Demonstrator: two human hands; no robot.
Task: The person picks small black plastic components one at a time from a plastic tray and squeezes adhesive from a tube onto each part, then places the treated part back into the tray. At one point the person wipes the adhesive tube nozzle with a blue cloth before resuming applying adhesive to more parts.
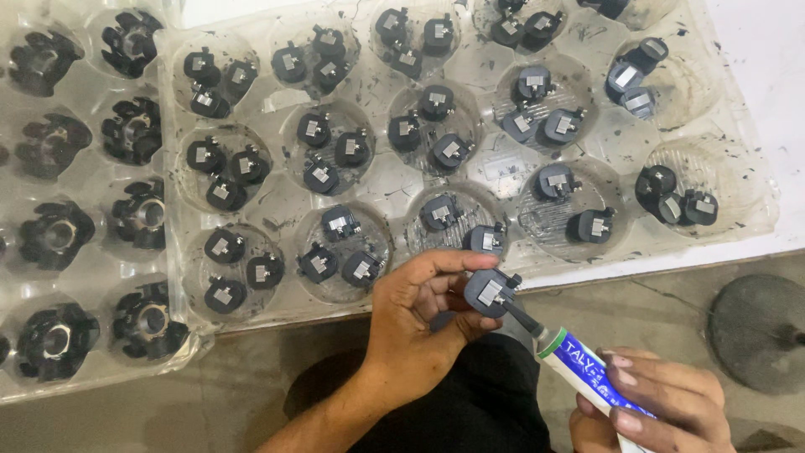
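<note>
1. The left hand [419, 315] pinches a cap [489, 290]: small, round, matte black plastic with a grey square metal inset, held just below the tray's [386, 189] near edge.
2. The right hand [662, 407] grips a tube [591, 369], white and blue, its dark nozzle touching the cap.
3. The tray is thin clear plastic with round, smudged pockets of similar caps.

We see a small black cap [489, 292] with a grey square insert, tilted, the white-and-blue tube's [587, 369] dark nozzle touching it.
</note>
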